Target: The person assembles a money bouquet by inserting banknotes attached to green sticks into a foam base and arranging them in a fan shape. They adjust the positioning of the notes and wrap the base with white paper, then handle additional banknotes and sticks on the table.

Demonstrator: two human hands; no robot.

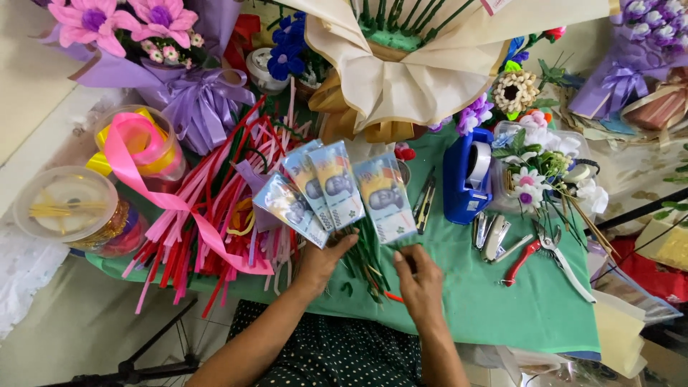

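Left hand (324, 259) is gripping the green stems (367, 259) under four wrapped banknotes (337, 193) fanning away upward, right hand (419, 281) pinching alongside their lower ends.

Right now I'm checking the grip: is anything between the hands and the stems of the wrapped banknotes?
Nothing visible. The left hand already grips the green stems under the banknotes; the right hand touches them lower down.
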